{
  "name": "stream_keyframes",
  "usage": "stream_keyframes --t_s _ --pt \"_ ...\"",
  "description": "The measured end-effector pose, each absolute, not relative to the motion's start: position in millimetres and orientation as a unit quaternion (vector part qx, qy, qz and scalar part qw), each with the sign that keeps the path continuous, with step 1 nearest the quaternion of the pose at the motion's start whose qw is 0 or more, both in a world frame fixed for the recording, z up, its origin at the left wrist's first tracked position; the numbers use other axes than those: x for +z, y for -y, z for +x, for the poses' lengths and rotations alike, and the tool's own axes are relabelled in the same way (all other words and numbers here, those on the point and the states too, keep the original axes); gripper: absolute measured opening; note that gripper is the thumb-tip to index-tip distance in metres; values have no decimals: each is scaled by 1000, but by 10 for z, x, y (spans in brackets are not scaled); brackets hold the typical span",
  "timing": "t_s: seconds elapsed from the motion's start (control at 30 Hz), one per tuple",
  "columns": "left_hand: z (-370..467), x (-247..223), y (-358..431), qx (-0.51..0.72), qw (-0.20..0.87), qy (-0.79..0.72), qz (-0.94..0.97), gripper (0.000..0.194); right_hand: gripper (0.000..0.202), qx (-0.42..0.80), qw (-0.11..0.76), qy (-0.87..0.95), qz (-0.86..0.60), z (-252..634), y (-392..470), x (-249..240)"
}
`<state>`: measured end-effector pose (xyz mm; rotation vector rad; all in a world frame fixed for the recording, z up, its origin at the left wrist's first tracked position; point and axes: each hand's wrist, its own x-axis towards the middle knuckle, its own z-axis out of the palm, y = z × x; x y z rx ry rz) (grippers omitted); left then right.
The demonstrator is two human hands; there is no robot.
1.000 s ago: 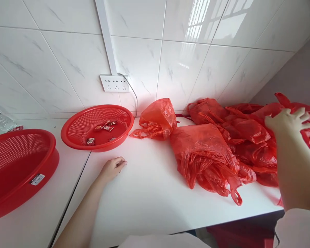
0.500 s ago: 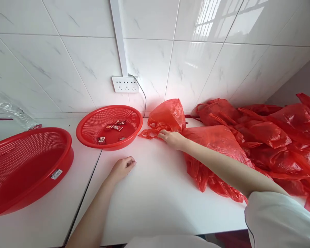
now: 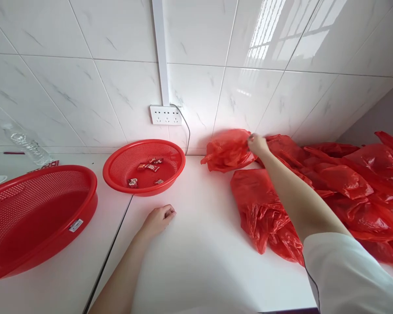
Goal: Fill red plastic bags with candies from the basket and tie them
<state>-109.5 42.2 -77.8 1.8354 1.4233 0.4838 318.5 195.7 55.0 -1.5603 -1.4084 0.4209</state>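
My right hand (image 3: 258, 145) is closed at the right side of a red plastic bag (image 3: 228, 149) near the wall; its fingertips are blurred and seem to pinch the bag's film. My left hand (image 3: 160, 218) rests on the white table with its fingers curled closed, and nothing shows in it. Beyond it stands a round red basket (image 3: 180, 173) holding several small wrapped packets (image 3: 152, 167). A stack of flat, crumpled red bags (image 3: 258, 200) lies below my right forearm.
A larger red basket (image 3: 91, 196) stands at the left, with a clear plastic bottle (image 3: 29, 146) behind it. Many filled red bags (image 3: 356, 187) are heaped at the right. A power strip (image 3: 166, 115) with a grey cable is on the tiled wall.
My right hand has moved right and toward the wall, and the red bag has shifted right and turned with it. The left hand has stayed on the table. The view has tilted slightly.
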Motion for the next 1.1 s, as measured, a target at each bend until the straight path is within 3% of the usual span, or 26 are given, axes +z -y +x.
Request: stream_keyframes --t_s 0.1,0.23,0.4,0.5,0.6,0.7,0.8,0.87,1.0,1.1 --pt "-1096 -803 -432 179 368 -562 718 25 9 119 530 555 -630 3283 -2006 704" --pt "-1097 -806 -436 171 358 -568 721 25 2 30 638 601 -481 3343 -1990 1024" --pt "-1083 -769 -424 169 353 -568 724 24 8 61 695 581 -419 3180 -1755 1338" --pt "-978 -696 -388 206 338 -558 729 24 10 157 629 628 -431 2849 -1462 1314" --pt "-796 -523 -288 327 278 -524 736 20 17 272 553 668 -417 2410 -1025 1148" --pt "-643 -242 -120 503 92 -451 731 25 21 329 532 672 -396 2027 -592 932" --pt "-575 70 53 602 -124 -341 711 39 20 360 504 679 -394 1791 -346 742" --pt "-554 237 121 593 -182 -305 723 56 18 389 481 683 -389 1698 -296 657" --pt "-523 362 94 513 -105 -369 768 100 16 494 437 688 -303 1578 -299 581" --pt "-537 303 28 545 52 -412 728 112 16 522 435 681 -271 1526 -291 537"
